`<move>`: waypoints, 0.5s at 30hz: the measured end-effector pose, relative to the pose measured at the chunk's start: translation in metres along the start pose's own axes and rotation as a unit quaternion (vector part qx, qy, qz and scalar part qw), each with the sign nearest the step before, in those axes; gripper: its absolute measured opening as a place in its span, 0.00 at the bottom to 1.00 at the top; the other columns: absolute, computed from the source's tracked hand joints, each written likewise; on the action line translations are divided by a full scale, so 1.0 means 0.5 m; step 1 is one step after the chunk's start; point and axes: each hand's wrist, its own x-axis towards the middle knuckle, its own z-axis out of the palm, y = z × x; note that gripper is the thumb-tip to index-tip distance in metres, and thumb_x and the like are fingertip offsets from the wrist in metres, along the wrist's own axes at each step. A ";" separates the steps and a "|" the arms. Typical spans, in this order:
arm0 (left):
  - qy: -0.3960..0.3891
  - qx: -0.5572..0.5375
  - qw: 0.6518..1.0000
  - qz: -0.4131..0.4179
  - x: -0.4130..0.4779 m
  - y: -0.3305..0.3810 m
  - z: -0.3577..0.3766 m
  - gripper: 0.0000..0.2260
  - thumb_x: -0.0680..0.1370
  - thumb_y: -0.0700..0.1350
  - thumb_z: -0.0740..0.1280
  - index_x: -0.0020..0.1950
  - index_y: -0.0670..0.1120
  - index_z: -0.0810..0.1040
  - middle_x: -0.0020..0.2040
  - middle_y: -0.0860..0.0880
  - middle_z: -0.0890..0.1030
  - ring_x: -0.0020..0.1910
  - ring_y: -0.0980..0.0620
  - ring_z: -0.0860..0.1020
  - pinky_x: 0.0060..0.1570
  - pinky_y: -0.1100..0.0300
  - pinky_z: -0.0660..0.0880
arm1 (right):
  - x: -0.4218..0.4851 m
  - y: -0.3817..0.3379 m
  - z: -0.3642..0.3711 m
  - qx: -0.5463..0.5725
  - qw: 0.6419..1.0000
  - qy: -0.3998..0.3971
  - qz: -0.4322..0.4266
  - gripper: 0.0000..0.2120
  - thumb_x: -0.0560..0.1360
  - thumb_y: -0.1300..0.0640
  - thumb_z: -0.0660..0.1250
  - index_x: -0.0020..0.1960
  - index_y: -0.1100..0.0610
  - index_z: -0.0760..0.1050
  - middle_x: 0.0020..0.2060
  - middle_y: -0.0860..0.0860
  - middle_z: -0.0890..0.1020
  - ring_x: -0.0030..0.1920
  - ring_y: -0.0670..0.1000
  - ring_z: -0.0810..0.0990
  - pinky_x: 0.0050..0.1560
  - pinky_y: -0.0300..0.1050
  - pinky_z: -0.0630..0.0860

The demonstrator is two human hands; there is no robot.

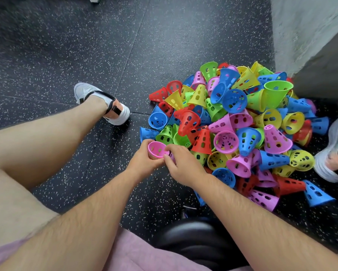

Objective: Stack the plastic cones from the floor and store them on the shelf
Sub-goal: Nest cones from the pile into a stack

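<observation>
A big pile of plastic cones (242, 122) in red, blue, green, yellow and pink lies on the black speckled floor, right of centre. At its near left edge my left hand (142, 163) grips a short stack of cones (157, 150) with a pink one on top, its open mouth facing up. My right hand (181, 166) meets it from the right, fingertips pinching the rim of the pink cone. How many cones are in the stack is hidden by my fingers. No shelf is in view.
My left leg and white shoe (101, 103) stretch out to the left of the pile, and my right shoe (334, 153) sits at its right edge. A grey concrete wall (309, 36) rises behind the pile. A black round seat (199, 241) is below me.
</observation>
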 end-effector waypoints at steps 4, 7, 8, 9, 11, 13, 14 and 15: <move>0.009 0.006 1.000 0.007 0.008 0.011 0.009 0.23 0.70 0.56 0.80 0.58 0.58 0.72 0.52 0.58 0.82 0.51 0.60 0.82 0.55 0.58 0.78 | 0.006 0.002 -0.019 -0.016 0.999 0.047 -0.019 0.15 0.83 0.50 0.56 0.65 0.54 0.73 0.56 0.47 0.79 0.58 0.48 0.73 0.57 0.49 0.73; 0.004 0.010 1.000 0.010 0.016 0.022 0.018 0.25 0.69 0.56 0.80 0.60 0.57 0.72 0.53 0.58 0.82 0.50 0.62 0.81 0.53 0.60 0.77 | 0.017 -0.002 -0.034 -0.014 0.991 0.124 -0.036 0.11 0.82 0.53 0.59 0.61 0.56 0.75 0.52 0.48 0.79 0.55 0.49 0.74 0.52 0.50 0.75; 0.003 0.010 1.000 0.013 0.019 0.027 0.020 0.27 0.68 0.57 0.81 0.62 0.56 0.72 0.53 0.57 0.82 0.51 0.61 0.81 0.53 0.61 0.77 | 0.024 -0.003 -0.042 -0.024 0.986 0.157 -0.050 0.10 0.81 0.54 0.60 0.59 0.57 0.76 0.51 0.49 0.79 0.54 0.51 0.75 0.51 0.51 0.75; 0.004 0.009 1.000 0.015 0.023 0.030 0.022 0.29 0.68 0.57 0.81 0.63 0.55 0.72 0.54 0.57 0.82 0.51 0.61 0.81 0.54 0.61 0.77 | 0.035 -0.005 -0.054 -0.037 0.979 0.192 -0.061 0.10 0.80 0.55 0.61 0.58 0.57 0.76 0.50 0.50 0.79 0.52 0.52 0.75 0.51 0.52 0.76; 0.012 0.008 1.000 0.022 0.028 0.040 0.026 0.31 0.68 0.57 0.81 0.65 0.54 0.71 0.56 0.58 0.81 0.52 0.63 0.80 0.54 0.64 0.76 | 0.061 -0.008 -0.082 -0.061 0.965 0.251 -0.054 0.11 0.79 0.55 0.63 0.57 0.59 0.77 0.50 0.53 0.78 0.52 0.55 0.75 0.51 0.53 0.75; 0.018 0.003 1.000 0.024 0.032 0.053 0.030 0.31 0.68 0.56 0.82 0.65 0.55 0.71 0.55 0.60 0.80 0.52 0.66 0.79 0.53 0.68 0.74 | 0.084 -0.006 -0.113 -0.076 0.961 0.268 0.000 0.14 0.79 0.54 0.63 0.61 0.60 0.75 0.54 0.56 0.76 0.55 0.58 0.73 0.55 0.55 0.74; 0.020 -0.002 1.000 0.025 0.035 0.058 0.032 0.31 0.68 0.56 0.82 0.65 0.55 0.71 0.55 0.60 0.80 0.52 0.66 0.79 0.52 0.69 0.73 | 0.094 -0.001 -0.126 -0.084 0.962 0.258 0.035 0.16 0.80 0.53 0.62 0.64 0.60 0.73 0.57 0.56 0.75 0.59 0.58 0.72 0.58 0.56 0.73; 0.019 -0.008 0.999 0.026 0.038 0.062 0.035 0.31 0.68 0.57 0.82 0.65 0.56 0.71 0.56 0.59 0.80 0.52 0.64 0.79 0.51 0.69 0.73 | 0.100 0.008 -0.136 -0.095 0.963 0.242 0.067 0.18 0.81 0.52 0.61 0.68 0.59 0.71 0.61 0.56 0.74 0.62 0.58 0.70 0.61 0.56 0.72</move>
